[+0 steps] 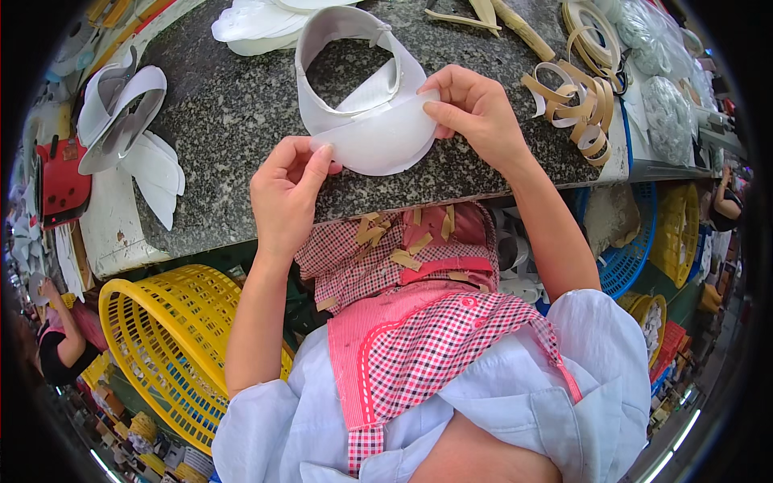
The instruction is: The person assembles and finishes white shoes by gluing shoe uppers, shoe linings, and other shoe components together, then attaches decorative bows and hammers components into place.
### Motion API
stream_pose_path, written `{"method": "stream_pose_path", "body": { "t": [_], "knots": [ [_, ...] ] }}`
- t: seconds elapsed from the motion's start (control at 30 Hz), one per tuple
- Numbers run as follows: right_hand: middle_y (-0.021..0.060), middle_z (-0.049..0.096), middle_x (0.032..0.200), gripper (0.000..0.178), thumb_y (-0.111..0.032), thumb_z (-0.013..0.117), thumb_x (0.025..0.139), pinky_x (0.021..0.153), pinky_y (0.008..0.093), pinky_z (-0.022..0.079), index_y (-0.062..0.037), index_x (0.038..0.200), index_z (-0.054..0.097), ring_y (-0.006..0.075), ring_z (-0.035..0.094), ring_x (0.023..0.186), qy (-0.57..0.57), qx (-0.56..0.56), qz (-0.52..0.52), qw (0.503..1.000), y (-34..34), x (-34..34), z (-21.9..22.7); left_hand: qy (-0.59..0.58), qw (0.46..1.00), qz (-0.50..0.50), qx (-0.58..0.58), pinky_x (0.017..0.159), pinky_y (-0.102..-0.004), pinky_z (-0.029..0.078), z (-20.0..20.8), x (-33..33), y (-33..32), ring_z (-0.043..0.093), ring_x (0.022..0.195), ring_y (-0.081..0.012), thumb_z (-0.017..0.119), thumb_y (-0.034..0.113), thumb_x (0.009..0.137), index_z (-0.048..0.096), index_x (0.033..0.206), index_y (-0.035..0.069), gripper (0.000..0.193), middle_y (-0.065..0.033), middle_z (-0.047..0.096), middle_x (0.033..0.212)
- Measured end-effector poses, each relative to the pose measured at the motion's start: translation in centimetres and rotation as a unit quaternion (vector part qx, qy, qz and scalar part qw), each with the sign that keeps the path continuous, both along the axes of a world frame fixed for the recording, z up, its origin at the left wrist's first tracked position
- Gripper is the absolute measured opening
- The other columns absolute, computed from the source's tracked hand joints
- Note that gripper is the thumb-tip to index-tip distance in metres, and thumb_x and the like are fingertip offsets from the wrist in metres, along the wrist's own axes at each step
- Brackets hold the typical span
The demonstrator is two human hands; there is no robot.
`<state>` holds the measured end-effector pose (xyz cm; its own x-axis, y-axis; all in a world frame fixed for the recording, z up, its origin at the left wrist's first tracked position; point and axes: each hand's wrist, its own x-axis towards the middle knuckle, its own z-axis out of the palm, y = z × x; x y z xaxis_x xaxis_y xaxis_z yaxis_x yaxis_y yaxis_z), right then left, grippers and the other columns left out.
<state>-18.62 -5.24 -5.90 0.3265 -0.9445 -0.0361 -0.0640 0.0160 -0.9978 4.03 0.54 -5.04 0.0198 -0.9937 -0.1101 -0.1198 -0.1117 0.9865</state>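
Observation:
A white looped piece, looking like a shoe upper (412, 71), lies at the front of the speckled stone worktop (233, 153). Over its near part sits a smooth white curved piece (378, 138). My left hand (286, 193) pinches the left end of that curved piece between thumb and fingers. At its other end, my right hand (471, 113) grips the edge with thumb and forefinger. The two pieces overlap; whether they are stuck together I cannot tell.
Further white loops (129, 101) and flat white pieces (157, 173) lie at the left, with a white stack (262, 28) at the back. Tan tape coils (592, 105) and a wooden stick (523, 28) are at the right. A yellow basket (165, 354) stands below left.

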Motion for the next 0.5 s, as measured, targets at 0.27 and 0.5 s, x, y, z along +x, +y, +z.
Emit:
{"method": "stream_pose_path", "body": {
  "t": [0.27,0.5],
  "knots": [
    [0.0001,0.055,0.067,0.013,-0.007,0.056,0.079,0.051,0.0193,0.042,-0.0011,0.091,0.052,0.0044,0.051,0.059,0.067,0.002,0.007,0.998,-0.4,0.5,0.4,-0.047,0.999,0.007,0.016,0.065,-0.0208,0.047,-0.2,-0.1,-0.3,0.06,0.07,-0.0083,0.059,0.009,0.083,0.058,0.084,-0.001,0.011,-0.003,0.062,0.077],
    [0.0028,0.055,0.067,0.015,-0.007,0.058,0.078,0.054,0.0251,0.043,-0.0006,0.09,0.05,0.0095,0.054,0.06,0.117,-0.083,0.001,0.99,-0.9,0.0,-1.3,-0.092,0.996,0.007,0.001,0.061,-0.0206,0.047,-0.7,-0.6,-0.6,0.06,0.07,-0.0074,0.06,0.01,0.082,0.059,0.085,0.0,0.011,-0.0032,0.064,0.078]
  ]
}}
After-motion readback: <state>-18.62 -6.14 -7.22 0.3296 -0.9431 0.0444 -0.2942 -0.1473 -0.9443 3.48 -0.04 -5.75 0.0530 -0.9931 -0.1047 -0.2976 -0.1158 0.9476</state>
